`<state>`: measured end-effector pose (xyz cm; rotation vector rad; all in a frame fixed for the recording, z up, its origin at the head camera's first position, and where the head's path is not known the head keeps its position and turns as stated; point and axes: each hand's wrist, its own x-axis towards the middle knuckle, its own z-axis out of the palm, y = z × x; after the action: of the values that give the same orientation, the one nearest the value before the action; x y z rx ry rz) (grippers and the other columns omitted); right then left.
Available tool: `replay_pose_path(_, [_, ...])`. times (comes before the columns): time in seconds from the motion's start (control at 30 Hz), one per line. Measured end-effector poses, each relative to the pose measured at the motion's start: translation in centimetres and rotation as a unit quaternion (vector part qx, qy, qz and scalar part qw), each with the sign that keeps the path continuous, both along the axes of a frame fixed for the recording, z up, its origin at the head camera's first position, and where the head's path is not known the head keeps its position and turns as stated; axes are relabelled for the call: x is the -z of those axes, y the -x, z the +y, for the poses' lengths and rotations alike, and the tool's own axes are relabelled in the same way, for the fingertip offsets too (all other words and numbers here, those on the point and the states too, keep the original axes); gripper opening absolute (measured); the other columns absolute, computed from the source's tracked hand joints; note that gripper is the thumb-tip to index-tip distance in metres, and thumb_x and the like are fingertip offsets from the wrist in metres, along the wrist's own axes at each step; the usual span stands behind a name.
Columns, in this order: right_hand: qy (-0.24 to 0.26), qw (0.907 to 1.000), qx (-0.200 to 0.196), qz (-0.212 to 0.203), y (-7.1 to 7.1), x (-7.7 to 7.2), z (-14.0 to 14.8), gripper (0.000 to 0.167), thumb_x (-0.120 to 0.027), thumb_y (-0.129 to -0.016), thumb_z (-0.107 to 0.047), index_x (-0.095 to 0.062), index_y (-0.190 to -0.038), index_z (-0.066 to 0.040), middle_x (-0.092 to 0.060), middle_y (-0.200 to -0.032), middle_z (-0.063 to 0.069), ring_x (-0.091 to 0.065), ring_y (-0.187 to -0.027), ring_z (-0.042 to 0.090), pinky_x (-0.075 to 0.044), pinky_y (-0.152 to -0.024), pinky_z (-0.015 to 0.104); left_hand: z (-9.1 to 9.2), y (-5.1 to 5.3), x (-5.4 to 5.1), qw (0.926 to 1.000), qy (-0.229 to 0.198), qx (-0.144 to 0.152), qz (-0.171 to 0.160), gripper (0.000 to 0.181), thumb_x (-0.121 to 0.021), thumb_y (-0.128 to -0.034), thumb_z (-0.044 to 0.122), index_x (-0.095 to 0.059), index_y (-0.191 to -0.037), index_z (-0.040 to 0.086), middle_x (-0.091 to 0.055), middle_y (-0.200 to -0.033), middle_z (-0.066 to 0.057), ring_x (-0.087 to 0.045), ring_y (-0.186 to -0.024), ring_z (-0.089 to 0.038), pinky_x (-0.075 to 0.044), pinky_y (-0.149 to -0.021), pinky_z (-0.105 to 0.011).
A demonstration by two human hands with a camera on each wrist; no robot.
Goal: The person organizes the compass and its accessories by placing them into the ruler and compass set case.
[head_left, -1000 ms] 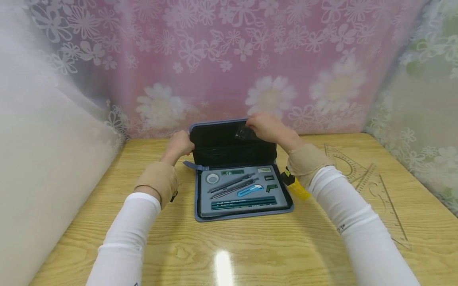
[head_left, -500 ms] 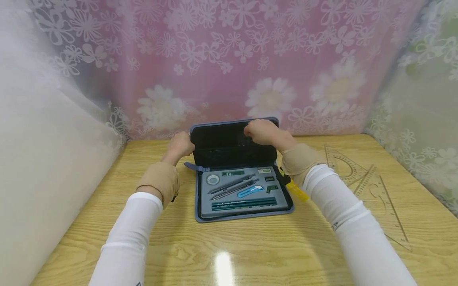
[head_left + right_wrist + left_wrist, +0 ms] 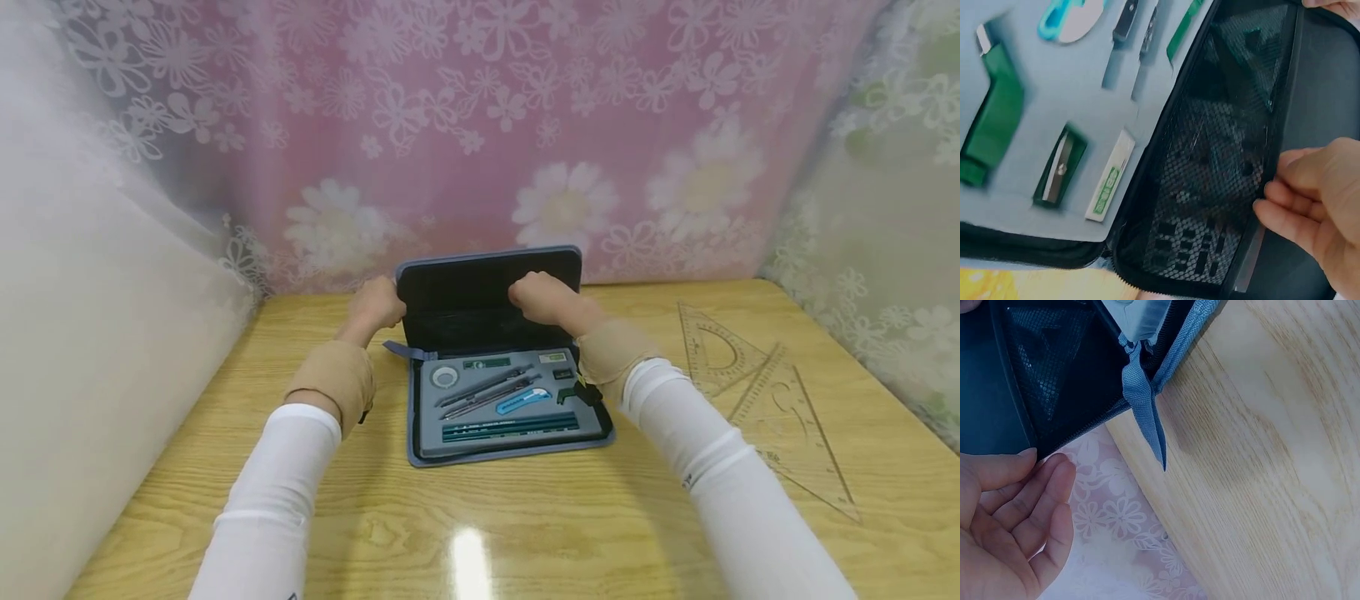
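A zip-up drawing case [image 3: 513,450] lies unfolded on the table, its black-lined lid [image 3: 465,283] raised. My left hand [image 3: 377,302] pinches the lid's left edge between thumb and fingers. Inside the lid, my right hand [image 3: 546,297] pinches a clear plastic template [image 3: 1247,262] at the mouth of the mesh pocket [image 3: 1204,162]. Most of the template sits behind the mesh, where rectangular cut-outs show. A triangular shape also shows through the pocket. The grey tray [image 3: 480,450] holds pencils [image 3: 510,427], a blue cutter [image 3: 522,401], two compass-like tools [image 3: 487,392], a sharpener [image 3: 1060,165] and an eraser [image 3: 1110,178].
Two clear set squares [image 3: 802,433] lie overlapping on the table to the right of the case. A blue zip-end tab [image 3: 1141,406] sticks out left of the case. Something yellow [image 3: 985,284] shows beyond the case's edge. A floral curtain [image 3: 450,150] hangs behind.
My right hand has moved down along the lid, and the clear template has slid lower into the mesh pocket. My left hand stays on the lid's edge.
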<state>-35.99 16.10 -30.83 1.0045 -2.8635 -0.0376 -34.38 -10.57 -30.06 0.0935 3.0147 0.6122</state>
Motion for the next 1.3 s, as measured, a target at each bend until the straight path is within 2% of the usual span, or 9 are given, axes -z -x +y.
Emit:
replay_pose_path(0.23, [0.031, 0.9994, 0.013, -0.013, 0.0, 0.1, 0.2, 0.027, -0.055, -0.085, 0.007, -0.049, -0.064, -0.009, -0.032, -0.06, -0.001, -0.032, -0.059, 0.016, -0.031, -0.057, 0.03, 0.1, 0.0, 0.1, 1.0, -0.001, 0.008, 0.0, 0.021, -0.051, -0.0836, 0.005, -0.059, -0.064, 0.005, -0.056, -0.062, -0.006, -0.05, -0.054, -0.019, -0.039, -0.048, -0.027])
replay_pose_path(0.37, [0.02, 0.9994, 0.017, -0.023, 0.1, 0.5, 0.1, 0.028, -0.056, -0.085, 0.006, -0.048, -0.063, -0.009, -0.035, -0.059, -0.001, -0.035, -0.057, 0.016, -0.033, -0.056, 0.029, -0.1, 0.2, 0.1, 1.0, -0.001, 0.005, 0.008, 0.022, -0.051, -0.0824, 0.004, -0.06, -0.062, 0.005, -0.055, -0.059, -0.006, -0.049, -0.052, -0.019, -0.039, -0.048, -0.027])
replay_pose_path(0.47, [0.0, 0.9999, 0.013, -0.007, -0.1, 0.6, 0.1, 0.024, -0.058, -0.084, 0.005, -0.054, -0.064, -0.008, -0.044, -0.059, 0.002, -0.044, -0.057, 0.017, -0.038, -0.056, 0.031, -0.2, 0.2, 0.0, 0.9999, 0.001, 0.005, 0.014, 0.022, -0.051, -0.0811, 0.003, -0.06, -0.061, 0.005, -0.055, -0.059, -0.006, -0.051, -0.054, -0.021, -0.04, -0.049, -0.028])
replay_pose_path(0.6, [-0.044, 0.9982, 0.011, 0.039, -0.4, 0.6, 0.2, 0.011, -0.062, -0.083, 0.002, -0.066, -0.075, -0.006, -0.057, -0.073, 0.008, -0.056, -0.07, 0.024, -0.048, -0.063, 0.037, -0.1, 0.2, -0.1, 0.9999, 0.007, 0.004, 0.013, 0.022, -0.051, -0.0807, 0.005, -0.06, -0.061, 0.006, -0.056, -0.06, -0.006, -0.053, -0.058, -0.023, -0.042, -0.052, -0.03])
replay_pose_path(0.73, [-0.063, 0.9962, 0.022, 0.055, -0.8, 0.8, 0.3, 0.009, -0.063, -0.083, -0.001, -0.07, -0.085, -0.006, -0.059, -0.085, 0.011, -0.058, -0.081, 0.028, -0.05, -0.067, 0.041, -0.1, 0.3, 0.0, 0.9999, 0.011, 0.004, 0.01, 0.02, -0.051, -0.081, 0.006, -0.061, -0.063, 0.005, -0.058, -0.063, -0.007, -0.055, -0.06, -0.024, -0.043, -0.053, -0.03])
replay_pose_path(0.9, [-0.051, 0.9967, 0.033, 0.054, -1.5, 0.7, 1.0, 0.014, -0.057, -0.087, -0.005, -0.071, -0.089, -0.009, -0.057, -0.086, 0.01, -0.056, -0.083, 0.028, -0.05, -0.063, 0.042, -0.1, 0.1, 0.1, 1.0, 0.006, 0.003, 0.001, 0.018, -0.051, -0.0828, 0.005, -0.06, -0.067, 0.004, -0.059, -0.068, -0.01, -0.052, -0.057, -0.022, -0.04, -0.049, -0.029])
replay_pose_path(1.03, [0.011, 0.9968, 0.04, 0.069, -2.8, 0.9, 3.1, 0.015, -0.056, -0.09, -0.01, -0.07, -0.096, -0.007, -0.056, -0.089, 0.011, -0.054, -0.085, 0.029, -0.049, -0.064, 0.041, -0.1, 0.1, 0.2, 1.0, -0.003, 0.005, 0.0, 0.016, -0.051, -0.0831, 0.005, -0.059, -0.07, 0.004, -0.059, -0.074, -0.011, -0.051, -0.058, -0.022, -0.039, -0.049, -0.028])
replay_pose_path(1.13, [0.065, 0.9946, 0.05, 0.064, -4.3, 1.9, 5.9, 0.015, -0.06, -0.088, -0.008, -0.067, -0.099, 0.0, -0.057, -0.092, 0.014, -0.055, -0.085, 0.03, -0.048, -0.071, 0.042, -0.3, 0.1, 0.3, 0.9999, -0.011, 0.011, 0.002, 0.015, -0.052, -0.0819, 0.004, -0.059, -0.069, 0.004, -0.06, -0.074, -0.011, -0.051, -0.059, -0.022, -0.04, -0.05, -0.028])
replay_pose_path(1.3, [0.07, 0.9916, 0.107, 0.022, -7.0, 4.0, 11.9, 0.023, -0.064, -0.085, -0.007, -0.064, -0.104, 0.006, -0.059, -0.096, 0.019, -0.057, -0.084, 0.033, -0.048, -0.073, 0.044, -0.5, 0.1, 0.3, 0.9996, -0.02, 0.02, 0.003, 0.018, -0.05, -0.0821, 0.003, -0.06, -0.068, 0.002, -0.059, -0.065, -0.009, -0.052, -0.058, -0.023, -0.04, -0.051, -0.029])
